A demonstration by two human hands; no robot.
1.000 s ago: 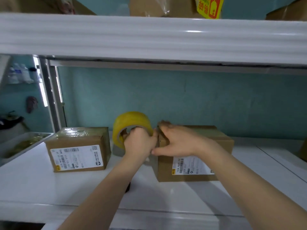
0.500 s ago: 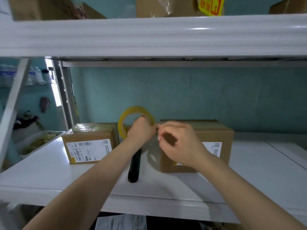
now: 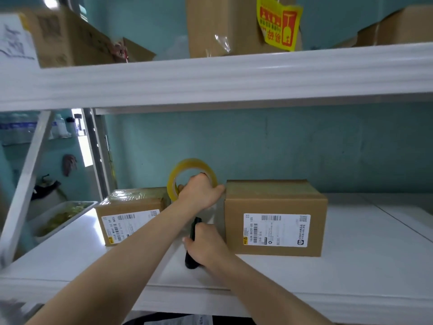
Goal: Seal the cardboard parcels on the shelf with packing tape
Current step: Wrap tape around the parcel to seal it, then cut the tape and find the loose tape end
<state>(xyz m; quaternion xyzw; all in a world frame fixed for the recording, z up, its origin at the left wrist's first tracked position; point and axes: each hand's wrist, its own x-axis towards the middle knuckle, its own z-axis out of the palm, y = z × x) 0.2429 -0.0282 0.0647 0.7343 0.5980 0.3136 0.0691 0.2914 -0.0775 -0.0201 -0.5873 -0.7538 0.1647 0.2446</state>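
Note:
Two labelled cardboard parcels stand on the white shelf (image 3: 351, 273). The left parcel (image 3: 131, 216) has shiny tape over its top. The right parcel (image 3: 276, 219) is larger. Between them my left hand (image 3: 201, 193) grips a yellow roll of packing tape (image 3: 187, 167), held upright against the right parcel's top left edge. A stretch of clear tape hangs from the roll down the parcel's left side. Lower down, my right hand (image 3: 206, 245) curls round a black cutter (image 3: 191, 261) that lies on the shelf.
An upper shelf board (image 3: 234, 73) spans the view and carries several cardboard boxes, one with a yellow fragile sticker (image 3: 278, 22). A metal tray (image 3: 61, 214) sits at the far left beside the shelf post (image 3: 98, 156). The teal wall (image 3: 304, 146) is close behind.
My right hand left the tape at the parcel's top edge and dropped to the black cutter on the shelf. The left hand stays on the roll. The camera has moved back and up.

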